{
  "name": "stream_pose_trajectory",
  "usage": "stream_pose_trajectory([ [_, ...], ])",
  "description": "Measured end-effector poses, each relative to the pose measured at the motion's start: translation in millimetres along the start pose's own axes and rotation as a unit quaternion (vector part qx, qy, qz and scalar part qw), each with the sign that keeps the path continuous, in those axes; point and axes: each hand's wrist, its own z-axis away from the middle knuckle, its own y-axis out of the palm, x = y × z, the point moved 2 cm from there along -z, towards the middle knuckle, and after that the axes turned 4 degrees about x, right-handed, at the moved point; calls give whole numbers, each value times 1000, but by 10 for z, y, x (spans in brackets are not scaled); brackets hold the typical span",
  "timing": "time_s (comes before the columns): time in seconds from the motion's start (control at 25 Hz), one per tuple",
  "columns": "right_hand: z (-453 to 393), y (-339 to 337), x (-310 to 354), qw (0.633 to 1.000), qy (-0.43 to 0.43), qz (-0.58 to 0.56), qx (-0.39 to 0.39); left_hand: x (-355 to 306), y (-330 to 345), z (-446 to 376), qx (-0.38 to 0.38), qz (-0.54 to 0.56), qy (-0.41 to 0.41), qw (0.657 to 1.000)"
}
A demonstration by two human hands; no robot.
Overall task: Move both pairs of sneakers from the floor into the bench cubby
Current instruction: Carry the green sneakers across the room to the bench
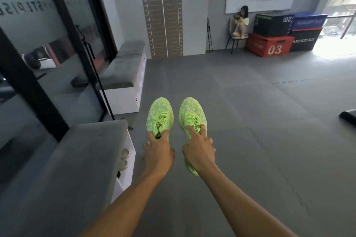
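Observation:
Two neon green sneakers point away from me over the grey floor. My left hand (pixel 158 150) grips the left green sneaker (pixel 159 114) at its collar, fingers inside the opening. My right hand (pixel 198 150) holds the right green sneaker (pixel 192 113) the same way, with its heel showing below my wrist. To my left stands a white bench with a grey cushion (pixel 84 159). Pale sneakers (pixel 124 158) sit inside its open cubby, mostly hidden by the bench edge.
A second cushioned bench (pixel 125 67) stands farther along the glass wall on the left. A person sits on a chair (pixel 239 23) at the far wall beside stacked plyo boxes (pixel 269 44). A dark object (pixel 348 117) lies at the right edge.

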Motion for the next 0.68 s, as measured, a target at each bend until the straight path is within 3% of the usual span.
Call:
stream_pose_trajectory([
  [0.4,-3242,112,401,999,-22,13,39,-277,311,-3127,-13,45,-23,999],
  [0.68,-5590,235,929,1000,-9,-1,9,-268,269,-5662,-5,8,4,1000],
])
